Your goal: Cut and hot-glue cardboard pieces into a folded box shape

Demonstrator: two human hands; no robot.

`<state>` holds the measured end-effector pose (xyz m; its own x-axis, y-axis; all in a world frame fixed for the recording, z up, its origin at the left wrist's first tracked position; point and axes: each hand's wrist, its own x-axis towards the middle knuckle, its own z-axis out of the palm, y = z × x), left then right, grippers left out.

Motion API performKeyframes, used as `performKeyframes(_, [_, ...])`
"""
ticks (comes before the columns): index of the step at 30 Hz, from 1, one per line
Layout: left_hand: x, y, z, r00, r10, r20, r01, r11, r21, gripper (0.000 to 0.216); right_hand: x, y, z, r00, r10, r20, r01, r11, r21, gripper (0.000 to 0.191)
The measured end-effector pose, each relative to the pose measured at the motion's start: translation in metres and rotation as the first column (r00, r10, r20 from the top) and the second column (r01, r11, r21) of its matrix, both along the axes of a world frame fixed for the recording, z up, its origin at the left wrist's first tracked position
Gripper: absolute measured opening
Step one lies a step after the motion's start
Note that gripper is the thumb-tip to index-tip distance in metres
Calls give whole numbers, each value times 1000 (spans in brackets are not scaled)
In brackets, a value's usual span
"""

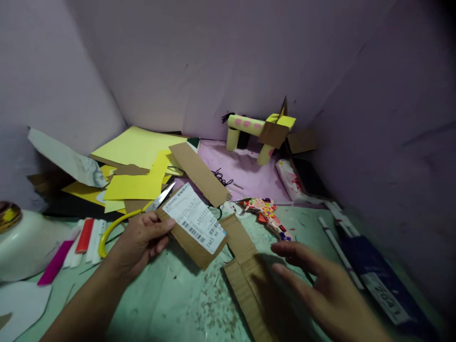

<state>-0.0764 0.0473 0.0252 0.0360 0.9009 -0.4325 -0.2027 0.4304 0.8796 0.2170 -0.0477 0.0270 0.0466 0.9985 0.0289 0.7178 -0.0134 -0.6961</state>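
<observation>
My left hand [144, 240] pinches the left edge of a brown cardboard piece [192, 254] bearing a white printed label [195, 218]. Right behind that hand lie scissors with yellow handles [107, 232], their blades pointing to the back right. My right hand [320, 285] is held with thumb and fingers apart and nothing between them. Beneath and left of it is a folded strip of cardboard [245, 270], running toward the front edge. A hot glue gun with a colorful patterned body [261, 211] rests beyond my right hand.
A yellow paper animal figure [249, 124] with pink spots stands at the back. Yellow paper sheets [131, 147] and a flat cardboard strip [199, 173] are piled at back left. Markers [83, 236] lie at left beside a white rounded container [26, 247]. A dark blue box [384, 280] lies at right.
</observation>
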Motion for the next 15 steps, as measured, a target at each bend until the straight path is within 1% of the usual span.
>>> performKeyframes(2, [5,0,-5,991,-113,-71,112,994,-19,33,-1,-16,-14,989,83,122,-95,991,95,35])
performKeyframes(3, [6,1,-7,982,-159,-105,157,987,-21,33,-1,-22,-22,975,136,174,-162,976,147,41])
performKeyframes(5, [10,1,-11,961,-224,-165,224,974,-16,36,-3,-30,-40,914,282,290,-343,922,183,59])
performKeyframes(6, [11,1,-12,953,-237,-188,238,971,-14,38,-4,-33,-48,874,339,348,-417,892,177,66])
performKeyframes(7, [13,1,-14,947,-244,-209,246,969,-18,39,-5,-34,-55,841,368,396,-459,873,164,72])
performKeyframes(8, [15,0,-14,940,-252,-229,252,967,-30,40,-6,-36,-61,822,378,426,-474,868,145,74])
performKeyframes(10, [19,-2,-14,926,-269,-266,263,963,-60,39,-7,-39,-68,815,366,449,-452,886,99,76])
performKeyframes(13, [26,-7,-12,898,-263,-352,257,964,-65,44,-8,-45,-69,819,359,447,-426,903,57,77])
performKeyframes(15, [30,-9,-12,873,-214,-437,228,974,-22,53,-8,-48,-67,806,373,459,-440,897,44,74])
